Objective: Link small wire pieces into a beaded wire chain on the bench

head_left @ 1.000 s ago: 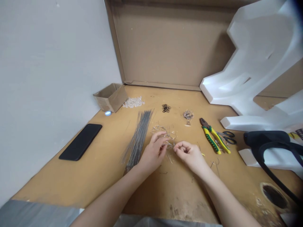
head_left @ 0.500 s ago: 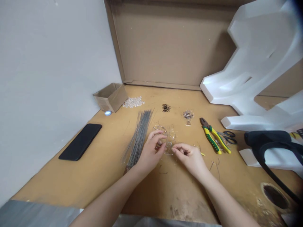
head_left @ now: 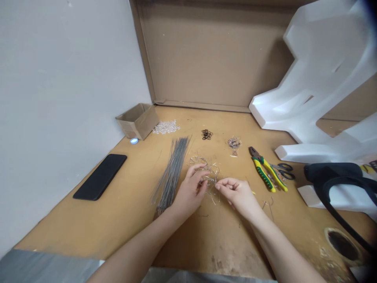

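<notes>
Pieces of thin bent wire (head_left: 212, 169) lie in a loose tangle on the table at the middle of the head view. My left hand (head_left: 191, 189) is at the left side of this tangle, its fingers curled round toward the thumb on a thin wire. Thumb and forefinger of my right hand (head_left: 238, 196) are pinched on a wire that stretches between the two hands. Exactly how the wire runs is too fine to make out. Close beside my left hand lies a bundle of straight grey wires (head_left: 173, 173).
Green-and-yellow pliers (head_left: 265, 171) and scissors (head_left: 284, 171) lie right. Beyond the hands are black rings (head_left: 207, 135), a small wire heap (head_left: 234, 142), clear bits (head_left: 166, 127) and a cardboard box (head_left: 138, 122). A black phone (head_left: 100, 177) lies left; white foam (head_left: 279, 110) stands right.
My right hand has shifted slightly, still pinching. The wire between the hands has turned, and a bent end now hangs toward me. My left hand's fingers have lifted a little.
</notes>
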The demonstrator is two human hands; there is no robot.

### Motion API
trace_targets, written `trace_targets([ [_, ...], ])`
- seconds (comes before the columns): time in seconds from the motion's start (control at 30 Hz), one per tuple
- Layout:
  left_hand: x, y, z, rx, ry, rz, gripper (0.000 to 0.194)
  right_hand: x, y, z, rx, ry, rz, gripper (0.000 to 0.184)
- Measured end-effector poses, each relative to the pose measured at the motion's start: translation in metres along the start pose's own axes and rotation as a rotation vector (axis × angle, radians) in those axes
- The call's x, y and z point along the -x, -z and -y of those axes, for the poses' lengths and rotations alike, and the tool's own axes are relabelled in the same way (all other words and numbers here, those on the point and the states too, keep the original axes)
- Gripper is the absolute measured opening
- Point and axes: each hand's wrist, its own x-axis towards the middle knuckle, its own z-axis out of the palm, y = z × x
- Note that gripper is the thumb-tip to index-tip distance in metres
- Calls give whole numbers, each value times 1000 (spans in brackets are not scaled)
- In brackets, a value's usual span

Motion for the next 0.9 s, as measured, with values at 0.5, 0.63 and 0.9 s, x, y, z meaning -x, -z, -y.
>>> trace_targets([
  [0.5, -5, 8, 1, -36, -90, 100, 16, -3, 21, -2, 238, 238, -203, 21],
  [0.63, -6, 10, -2, -15, -110, 110, 15, -4, 22, -2, 286, 248, -226, 21],
  [0.9, -7, 11, -4, 245, -54, 124, 14, -5, 23, -1, 246, 276, -223, 18],
])
